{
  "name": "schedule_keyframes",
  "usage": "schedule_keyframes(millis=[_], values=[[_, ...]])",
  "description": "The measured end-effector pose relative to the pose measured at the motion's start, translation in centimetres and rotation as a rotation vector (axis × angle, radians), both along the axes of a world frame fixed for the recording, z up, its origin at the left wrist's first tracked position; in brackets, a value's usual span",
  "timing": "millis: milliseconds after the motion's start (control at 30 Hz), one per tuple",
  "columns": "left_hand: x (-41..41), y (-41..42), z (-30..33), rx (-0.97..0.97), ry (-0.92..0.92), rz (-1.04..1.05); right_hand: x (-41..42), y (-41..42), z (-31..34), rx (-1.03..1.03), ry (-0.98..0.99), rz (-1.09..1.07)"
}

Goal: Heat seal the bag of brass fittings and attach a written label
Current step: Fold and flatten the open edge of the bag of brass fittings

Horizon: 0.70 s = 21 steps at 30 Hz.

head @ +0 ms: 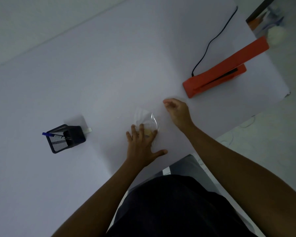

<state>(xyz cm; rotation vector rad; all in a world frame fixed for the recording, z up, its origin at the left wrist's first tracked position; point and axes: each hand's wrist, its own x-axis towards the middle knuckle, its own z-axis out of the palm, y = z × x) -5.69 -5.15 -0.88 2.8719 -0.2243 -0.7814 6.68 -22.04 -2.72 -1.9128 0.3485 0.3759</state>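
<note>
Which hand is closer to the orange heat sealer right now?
Right. The right hand hovers just short of the heat sealer's near end; the left hand is farther back, resting flat on the bag.

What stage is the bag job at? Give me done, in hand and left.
Done: nothing visible. The clear bag lies on the white table, apart from the orange heat sealer, whose arm is raised.
In hand: the left hand presses flat on the bag's lower part; the right hand hovers beside it, holding nothing.
Left: sealing, then writing and attaching a label; the blue pen sits in the black holder.
</note>
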Motion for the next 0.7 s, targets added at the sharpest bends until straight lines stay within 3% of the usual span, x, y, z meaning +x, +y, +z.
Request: schedule_keyframes(millis=[167, 400, 700], values=[[0.1, -0.4, -0.3, -0.006, 0.009, 0.027, -3.2, 0.4, 0.5, -0.258, 0.048, 0.229], [-0.3, -0.6, -0.8, -0.014, 0.0, 0.036, -4.1, 2.6, 0.8, -0.181, 0.205, 0.223], [-0.1, -0.5, -0.5, -0.07, -0.008, 0.072, -3.8, 2.6, -0.5, -0.241, 0.134, 0.366]])
